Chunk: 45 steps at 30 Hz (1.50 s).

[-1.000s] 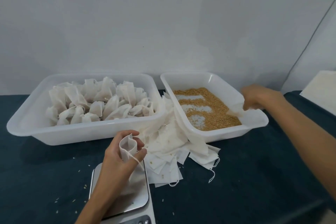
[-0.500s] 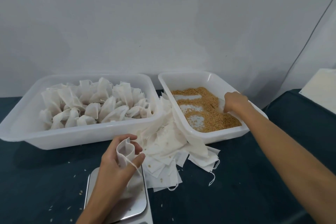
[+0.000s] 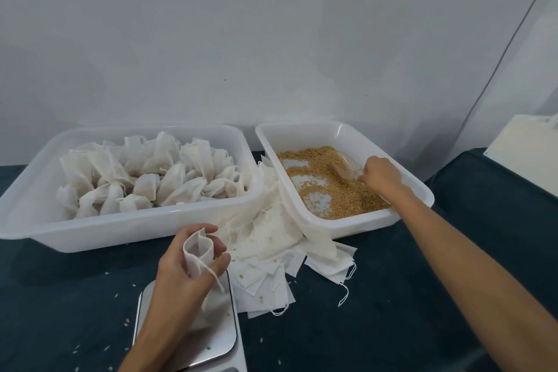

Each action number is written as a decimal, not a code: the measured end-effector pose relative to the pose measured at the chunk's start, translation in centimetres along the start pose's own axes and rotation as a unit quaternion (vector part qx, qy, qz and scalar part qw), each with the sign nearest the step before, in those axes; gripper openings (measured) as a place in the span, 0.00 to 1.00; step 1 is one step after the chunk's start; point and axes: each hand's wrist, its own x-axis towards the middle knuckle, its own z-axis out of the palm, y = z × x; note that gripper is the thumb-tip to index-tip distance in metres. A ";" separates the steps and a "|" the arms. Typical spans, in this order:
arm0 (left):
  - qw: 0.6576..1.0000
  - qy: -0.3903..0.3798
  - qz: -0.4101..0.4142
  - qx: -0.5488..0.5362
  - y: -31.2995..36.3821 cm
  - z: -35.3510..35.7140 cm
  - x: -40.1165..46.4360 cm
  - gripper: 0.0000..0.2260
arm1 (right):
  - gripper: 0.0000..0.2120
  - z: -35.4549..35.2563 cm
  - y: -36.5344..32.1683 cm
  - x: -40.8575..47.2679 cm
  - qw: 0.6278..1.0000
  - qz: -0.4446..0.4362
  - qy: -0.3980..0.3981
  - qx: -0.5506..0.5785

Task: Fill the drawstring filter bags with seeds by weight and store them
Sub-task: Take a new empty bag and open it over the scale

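- At 6 o'clock, the left hand point(image 3: 184, 275) is grasping an empty white drawstring filter bag point(image 3: 199, 251), mouth open, over the silver steel scale pan point(image 3: 217, 338).
- Flat unfilled white bags point(image 3: 271, 254) are waiting at centre.
- At 2 o'clock, the right hand point(image 3: 381, 176) is gripping a clear plastic scoop point(image 3: 347, 164) in the white tub's point(image 3: 332, 133) golden seeds point(image 3: 341, 193).
- At 10 o'clock, many filled bags point(image 3: 151, 178) are sitting stored; I judge the work to be well advanced.

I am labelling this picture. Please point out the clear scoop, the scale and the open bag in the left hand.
clear scoop point(image 3: 347, 162): head view, on its transparent bowl above the seeds.
scale point(image 3: 217, 338): head view, on its bare metal platform.
open bag point(image 3: 198, 251): head view, on its white wall below the mouth.
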 end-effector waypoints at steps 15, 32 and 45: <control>1.000 0.000 -0.001 -0.007 1.1 -0.7 -0.3 0.18 | 0.11 -4.3 -5.3 -10.3 0.972 -0.184 0.039 0.140; 0.995 -0.015 -0.033 0.094 1.5 -1.7 -2.5 0.18 | 0.16 -5.8 -11.4 -19.7 0.866 -0.480 0.133 0.050; 0.996 -0.018 -0.021 0.087 1.9 -1.9 -2.5 0.18 | 0.22 -6.1 -13.0 -19.1 0.806 -0.548 0.224 0.009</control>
